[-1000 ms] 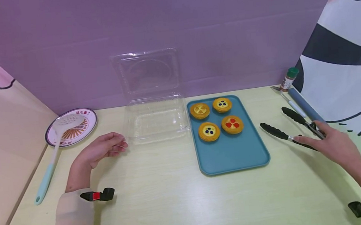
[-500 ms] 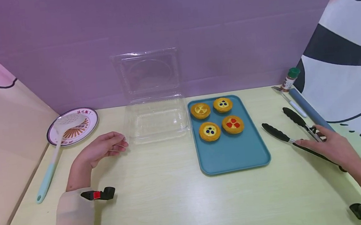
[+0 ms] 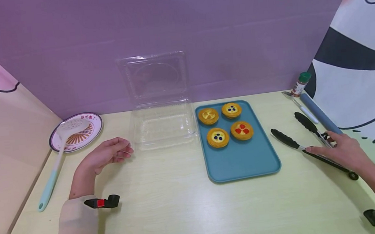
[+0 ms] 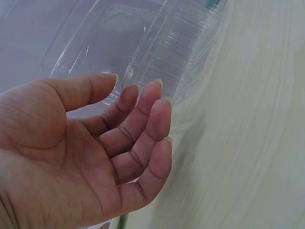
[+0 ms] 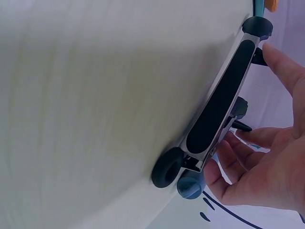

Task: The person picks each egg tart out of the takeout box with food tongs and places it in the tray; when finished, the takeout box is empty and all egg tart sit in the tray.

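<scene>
Palm facing inward, my left hand (image 3: pixel 106 156) holds nothing; its loosely curled fingers (image 4: pixel 159 119) are beside the near left corner of a clear plastic clamshell box (image 3: pixel 158 143). The box's lid stands up against the purple backdrop. At the right, my right hand (image 3: pixel 345 150) spans a pair of black-tipped tongs (image 3: pixel 284 138), thumb on the near arm and fingers at the far one. The tongs' arms are spread, tips toward the tray. In the right wrist view, the black handle (image 5: pixel 221 98) and ring end lie low over the table.
A blue tray (image 3: pixel 244 164) right of the box bears several small tarts with fruit-like toppings. A white skimmer (image 3: pixel 54 168) rests across a plate (image 3: pixel 93 133) at the left. A blue roll (image 3: pixel 321 114), a white-handled knife (image 3: pixel 307 113) and a green-capped jar (image 3: pixel 300 83) are at the back right.
The tongs' near arm has shifted in my right hand, and its ring end now shows below the palm. My right hand has moved only slightly. The left hand has stayed put.
</scene>
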`<state>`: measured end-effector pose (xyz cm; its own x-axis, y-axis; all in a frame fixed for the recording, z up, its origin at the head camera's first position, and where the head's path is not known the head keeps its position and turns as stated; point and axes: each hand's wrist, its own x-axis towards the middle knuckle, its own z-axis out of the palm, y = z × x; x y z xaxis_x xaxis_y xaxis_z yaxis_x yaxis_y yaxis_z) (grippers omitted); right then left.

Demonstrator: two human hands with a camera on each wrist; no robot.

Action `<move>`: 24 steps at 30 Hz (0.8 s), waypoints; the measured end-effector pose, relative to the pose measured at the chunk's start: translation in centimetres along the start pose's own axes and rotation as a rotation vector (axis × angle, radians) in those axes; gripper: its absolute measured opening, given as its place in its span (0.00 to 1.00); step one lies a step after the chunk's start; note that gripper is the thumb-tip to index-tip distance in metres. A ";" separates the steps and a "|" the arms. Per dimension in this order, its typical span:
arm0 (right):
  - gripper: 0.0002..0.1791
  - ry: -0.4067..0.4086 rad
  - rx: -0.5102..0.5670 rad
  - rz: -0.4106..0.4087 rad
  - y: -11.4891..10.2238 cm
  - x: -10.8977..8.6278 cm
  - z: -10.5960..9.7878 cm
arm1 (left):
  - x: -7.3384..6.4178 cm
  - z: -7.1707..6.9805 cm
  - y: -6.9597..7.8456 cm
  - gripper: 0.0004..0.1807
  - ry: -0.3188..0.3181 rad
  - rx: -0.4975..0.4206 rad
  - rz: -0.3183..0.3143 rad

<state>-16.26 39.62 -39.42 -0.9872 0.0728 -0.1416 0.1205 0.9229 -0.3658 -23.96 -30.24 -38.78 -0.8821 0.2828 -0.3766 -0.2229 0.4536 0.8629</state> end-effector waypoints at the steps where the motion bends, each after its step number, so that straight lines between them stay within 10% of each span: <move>1: 0.58 0.000 -0.002 -0.003 0.0 0.0 0.0 | 0.0 0.0 0.0 0.23 0.000 0.001 0.000; 24: 0.56 -0.022 -0.034 0.007 -0.3 0.1 0.2 | -0.6 -0.8 -0.7 0.24 0.034 0.006 0.012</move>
<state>-16.35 39.25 -39.46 -0.9838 0.0711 -0.1647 0.1234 0.9345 -0.3338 -23.63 -31.37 -38.90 -0.8983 0.2593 -0.3546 -0.2101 0.4552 0.8652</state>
